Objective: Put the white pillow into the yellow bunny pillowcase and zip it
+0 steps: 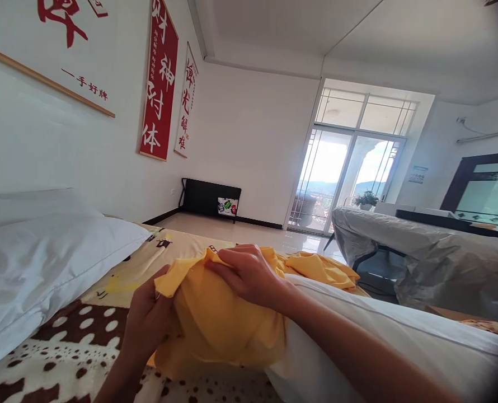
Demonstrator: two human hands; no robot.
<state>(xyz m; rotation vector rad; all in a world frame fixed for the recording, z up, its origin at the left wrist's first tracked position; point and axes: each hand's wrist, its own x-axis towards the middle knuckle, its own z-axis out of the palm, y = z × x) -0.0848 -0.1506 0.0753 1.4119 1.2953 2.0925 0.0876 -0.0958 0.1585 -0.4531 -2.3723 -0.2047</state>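
A yellow pillowcase (pixel 228 319) hangs bunched between my hands, and more of its folds spread to the far right. On its left corner my left hand (pixel 148 316) is closed, with the fingers partly hidden behind the cloth. My right hand (pixel 249 274) pinches the upper edge between thumb and fingers. Just right of the cloth, under my right forearm, lies a white pillow (pixel 379 322). Whether any of that pillow is inside the yellow cloth, I cannot tell.
Another white pillow (pixel 60 257) rests at the left on a patterned brown and cream bedspread (pixel 85 324). Beyond the bed stand a black folded item (pixel 202 196) against the wall and a plastic-covered piece of furniture (pixel 421 240). Glass doors (pixel 341 173) are at the back.
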